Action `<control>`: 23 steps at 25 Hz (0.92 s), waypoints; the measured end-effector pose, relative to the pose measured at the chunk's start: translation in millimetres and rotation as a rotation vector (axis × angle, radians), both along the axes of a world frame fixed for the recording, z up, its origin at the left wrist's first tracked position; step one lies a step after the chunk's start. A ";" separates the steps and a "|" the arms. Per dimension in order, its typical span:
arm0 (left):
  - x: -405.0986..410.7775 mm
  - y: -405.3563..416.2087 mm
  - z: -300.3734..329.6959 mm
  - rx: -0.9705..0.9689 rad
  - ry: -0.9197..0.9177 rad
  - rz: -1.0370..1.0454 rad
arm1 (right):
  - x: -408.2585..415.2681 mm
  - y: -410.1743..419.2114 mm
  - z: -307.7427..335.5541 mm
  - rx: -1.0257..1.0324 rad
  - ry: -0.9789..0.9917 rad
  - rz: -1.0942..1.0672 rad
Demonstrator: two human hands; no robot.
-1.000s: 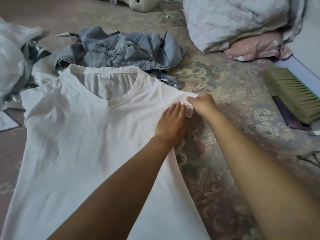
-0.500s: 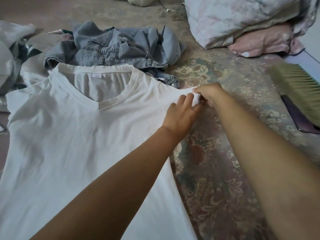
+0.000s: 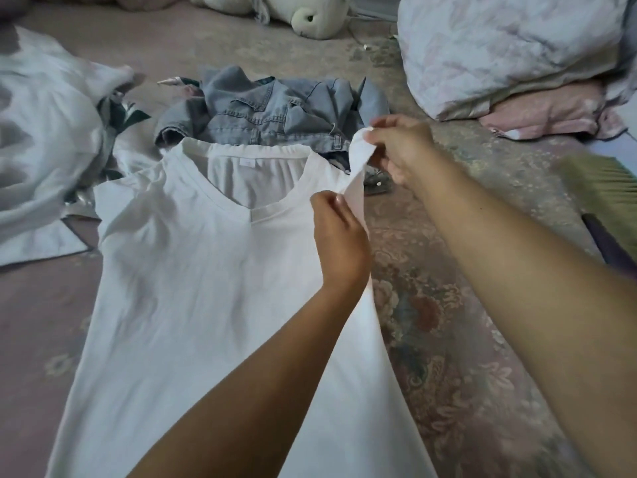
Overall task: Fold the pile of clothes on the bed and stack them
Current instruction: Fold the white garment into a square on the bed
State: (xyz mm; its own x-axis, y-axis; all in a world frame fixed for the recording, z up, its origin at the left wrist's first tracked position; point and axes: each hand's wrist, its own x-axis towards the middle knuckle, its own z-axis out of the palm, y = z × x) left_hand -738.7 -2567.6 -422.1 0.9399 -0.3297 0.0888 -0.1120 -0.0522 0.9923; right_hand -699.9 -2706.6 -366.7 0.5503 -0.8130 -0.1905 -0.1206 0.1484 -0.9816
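Cloth surfaces, all matt.
T-shirt [image 3: 193, 305]: smooth white knit. Jacket [image 3: 272, 112]: coarse faded denim. Bedcover [image 3: 431, 305]: woven floral fabric. Toy [image 3: 310, 12]: plush. Brush [image 3: 599, 188]: stiff bristles.

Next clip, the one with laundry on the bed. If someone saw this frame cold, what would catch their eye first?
Probably the white V-neck T-shirt spread flat across the middle of the floral bedspread, with both hands at its right shoulder: the right hand pinches the sleeve end and lifts it, while the left hand grips the shirt's edge just below. Behind the collar lies a crumpled denim jacket, and a cream plush toy sits at the top.
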 end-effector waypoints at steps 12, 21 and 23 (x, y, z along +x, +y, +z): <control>75.7 82.3 -27.6 0.169 0.560 0.205 | 29.9 75.0 -41.8 -0.641 0.493 0.235; 140.8 40.3 -17.0 0.849 -0.025 0.035 | -66.8 119.1 -96.4 -0.816 0.609 0.274; 147.0 36.6 -18.2 0.821 -0.048 0.042 | -24.3 86.5 -92.1 -0.664 0.557 0.156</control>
